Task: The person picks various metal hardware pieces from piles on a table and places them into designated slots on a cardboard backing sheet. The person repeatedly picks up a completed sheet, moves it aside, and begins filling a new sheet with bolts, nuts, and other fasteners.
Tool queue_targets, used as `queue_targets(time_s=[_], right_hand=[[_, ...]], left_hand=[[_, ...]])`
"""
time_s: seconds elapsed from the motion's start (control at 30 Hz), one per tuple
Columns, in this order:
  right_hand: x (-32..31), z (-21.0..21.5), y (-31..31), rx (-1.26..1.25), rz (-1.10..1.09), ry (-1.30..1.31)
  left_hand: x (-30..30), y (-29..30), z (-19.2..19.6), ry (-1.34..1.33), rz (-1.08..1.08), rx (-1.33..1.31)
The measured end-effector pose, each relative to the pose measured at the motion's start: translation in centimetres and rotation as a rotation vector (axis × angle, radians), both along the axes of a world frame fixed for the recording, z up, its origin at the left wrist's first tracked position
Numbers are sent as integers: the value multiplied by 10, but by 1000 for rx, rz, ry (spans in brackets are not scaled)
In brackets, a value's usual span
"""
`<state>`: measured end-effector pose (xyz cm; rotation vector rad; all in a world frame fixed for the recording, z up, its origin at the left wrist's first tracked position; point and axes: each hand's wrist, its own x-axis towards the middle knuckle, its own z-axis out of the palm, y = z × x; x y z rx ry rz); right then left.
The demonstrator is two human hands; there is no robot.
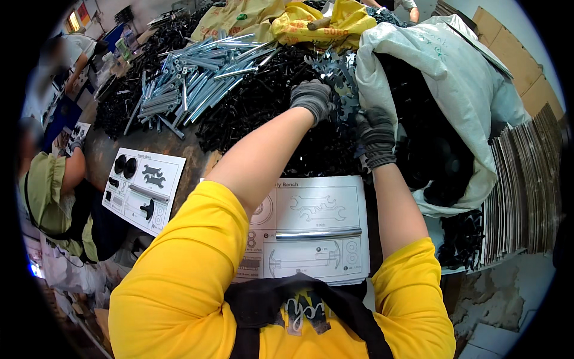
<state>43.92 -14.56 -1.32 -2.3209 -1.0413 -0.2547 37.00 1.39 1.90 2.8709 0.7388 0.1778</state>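
The left hand [312, 100], in a grey knitted glove, reaches to the left edge of a heap of flat grey wrenches [344, 90] at the far middle of the surface [192, 151]. Its fingers are bent inward and their tips hidden, so I cannot tell whether it holds anything. The right hand [376, 136], gloved alike, is at the right side of the same heap, just beside the open mouth of a white sack [478, 78]; its fingers point away from the person, and whether it grips a piece cannot be told either. The wrenches lie between the two hands, overlapping one another. Dark parts [435, 134] fill the mouth of the white sack. Left of the left hand spreads a mound of small black parts [239, 110], with a loose pile of silver tubes [191, 75] farther left. Beyond these lie a tan sack [236, 23] and a yellow sack [293, 35]. Near the person, between the forearms, rests a printed sheet [317, 186] with a single silver tube [318, 234] lying across it. Another printed sheet [170, 167] sits to the left, bearing black discs [125, 165] and other parts. A stack of cardboard [520, 194] stands at the right; at the far left is a co-worker's green sleeve [49, 173]
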Motion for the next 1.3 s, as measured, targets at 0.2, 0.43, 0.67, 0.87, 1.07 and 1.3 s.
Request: queue_targets(time_s=[0.2,0.43,0.67,0.87,1.07,1.3], right_hand=[[-42,34,-25,695,72,1044],[-84,17,-66,152,234,933],[-103,-29,-88,56,801,663],[-109,-14,-101,-363,560,48],[-131,1,-88,-736,331,132],[-137,-1,-87,-735,330,123]], left_hand=[[-42,11,-5,-586,-69,-277],[-129,-13,-3,-535,-172,-802],[-144,-57,-2,199,-245,-140],[-175,-66,-14,88,-238,-485],[-193,-68,-59,67,-382,-163],[-200,-65,-57,-42,-426,-122]])
